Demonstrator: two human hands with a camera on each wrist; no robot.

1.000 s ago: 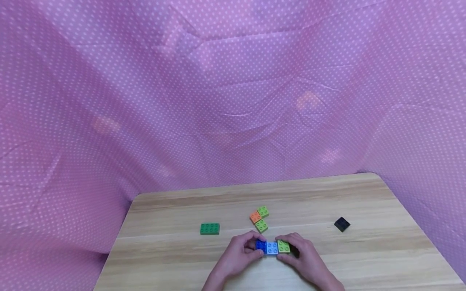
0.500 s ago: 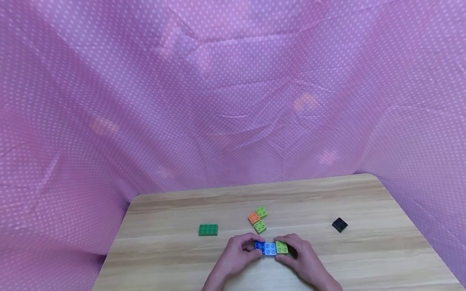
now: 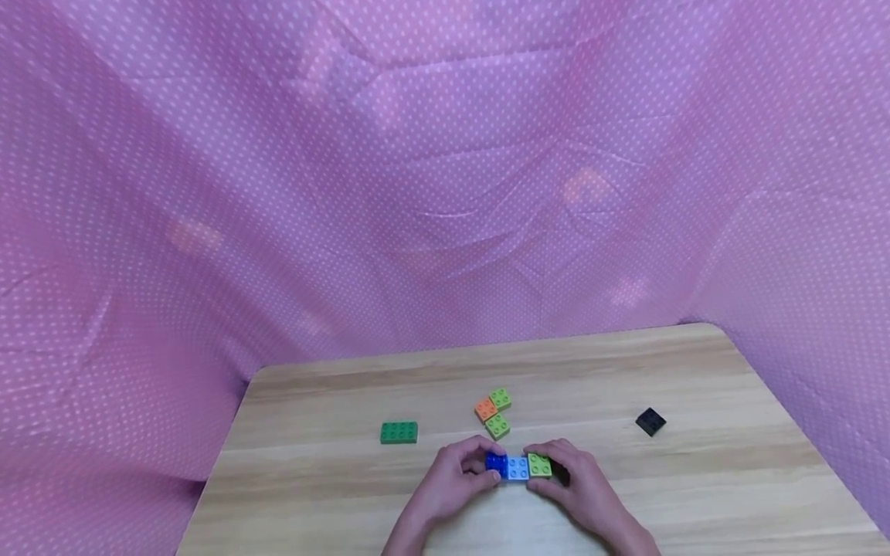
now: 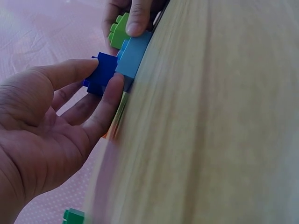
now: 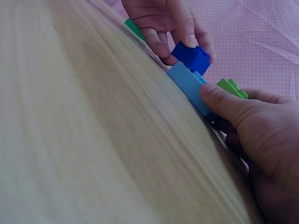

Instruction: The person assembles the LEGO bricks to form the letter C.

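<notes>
My left hand [image 3: 452, 475] pinches a dark blue toy brick [image 4: 103, 73] between thumb and fingers. This brick is tilted and sits at the left end of a long light blue brick [image 4: 134, 58], touching or very near it. A lime green brick [image 3: 539, 465] is stacked on the light blue brick's right end. My right hand [image 3: 580, 490] grips that end, its thumb on the light blue side in the right wrist view; the fingers behind are partly hidden. The light blue brick lies on or just above the wooden table [image 3: 313, 494].
Beyond the hands lie two lime green bricks [image 3: 497, 426] and an orange brick [image 3: 486, 409], touching in a bent row. A dark green brick [image 3: 399, 432] is to the left, a black brick [image 3: 650, 422] to the right. Pink dotted cloth [image 3: 445, 193] surrounds the table.
The dark blue brick has tipped in my left hand, its studs now turned away from straight up. Both hands stay nearly in place; the head view has shifted slightly.
</notes>
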